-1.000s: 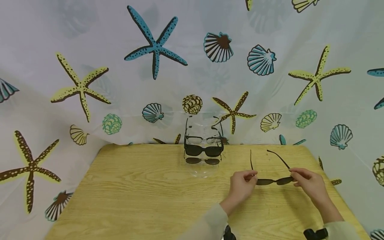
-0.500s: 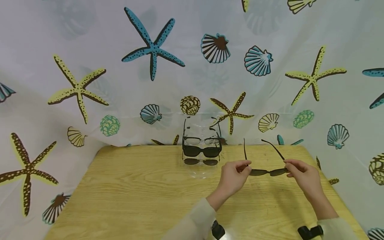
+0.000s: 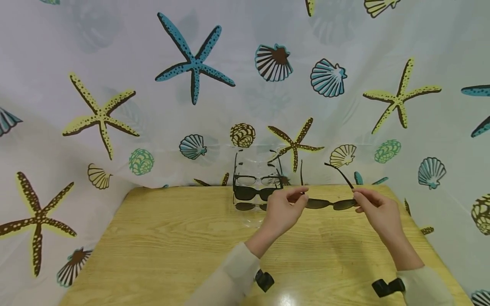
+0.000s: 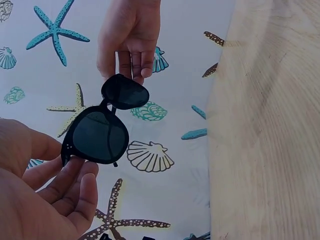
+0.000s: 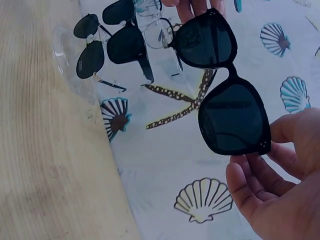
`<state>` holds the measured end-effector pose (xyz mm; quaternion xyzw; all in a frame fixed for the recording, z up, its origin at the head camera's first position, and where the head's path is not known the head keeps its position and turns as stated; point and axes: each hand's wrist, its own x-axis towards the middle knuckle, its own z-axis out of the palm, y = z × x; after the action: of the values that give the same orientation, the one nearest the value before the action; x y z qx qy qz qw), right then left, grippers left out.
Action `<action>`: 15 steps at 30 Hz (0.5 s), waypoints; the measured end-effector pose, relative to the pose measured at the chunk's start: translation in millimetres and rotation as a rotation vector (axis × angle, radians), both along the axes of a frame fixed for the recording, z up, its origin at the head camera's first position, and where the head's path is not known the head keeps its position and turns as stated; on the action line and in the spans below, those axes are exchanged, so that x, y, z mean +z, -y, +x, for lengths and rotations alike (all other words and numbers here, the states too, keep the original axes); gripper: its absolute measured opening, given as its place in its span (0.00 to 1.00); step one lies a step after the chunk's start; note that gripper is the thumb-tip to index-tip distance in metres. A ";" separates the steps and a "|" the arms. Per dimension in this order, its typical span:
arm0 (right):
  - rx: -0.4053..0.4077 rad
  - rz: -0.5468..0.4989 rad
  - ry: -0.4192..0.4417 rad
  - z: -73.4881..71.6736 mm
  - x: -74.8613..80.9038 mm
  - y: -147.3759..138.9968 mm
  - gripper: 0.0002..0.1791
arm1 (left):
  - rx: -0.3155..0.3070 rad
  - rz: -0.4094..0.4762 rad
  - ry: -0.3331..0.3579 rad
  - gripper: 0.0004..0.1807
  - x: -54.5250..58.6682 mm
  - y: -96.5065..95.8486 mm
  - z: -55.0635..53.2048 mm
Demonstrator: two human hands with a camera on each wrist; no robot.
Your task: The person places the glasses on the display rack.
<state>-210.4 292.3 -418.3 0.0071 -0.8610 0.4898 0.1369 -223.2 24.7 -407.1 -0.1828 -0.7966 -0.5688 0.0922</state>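
A pair of black sunglasses [image 3: 318, 204] is held up above the table with its temple arms unfolded and pointing away. My left hand [image 3: 284, 209] pinches the left hinge corner of the frame, and my right hand [image 3: 380, 212] pinches the right one. In the right wrist view the dark lenses [image 5: 234, 117] show large and close, with the right fingers at the lower corner. Left of these sunglasses stands a clear display stand [image 3: 250, 222] bearing several pairs of eyewear. My left hand partly covers its aviator sunglasses [image 3: 245, 206] and its thick black sunglasses [image 3: 245, 193].
Clear-lens glasses [image 3: 245, 180] sit higher on the stand, near the back edge of the wooden table [image 3: 172, 238]. Behind the table hangs a white cloth [image 3: 229, 102] printed with starfish and shells. A black wrist camera [image 3: 265, 280] is strapped below the left sleeve.
Both hands have carried the sunglasses up and to the left, toward the stand. The left hand now overlaps the stand's lower glasses in the head view.
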 end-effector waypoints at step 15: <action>0.059 -0.080 -0.107 -9.4 25.9 38.7 0.24 | 0.074 0.046 -0.054 0.17 27.3 29.0 -4.9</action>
<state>-219.8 253.6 -392.4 0.0534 -0.8315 0.5267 0.1685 -228.1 -4.3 -379.8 -0.1664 -0.7867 -0.5780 0.1387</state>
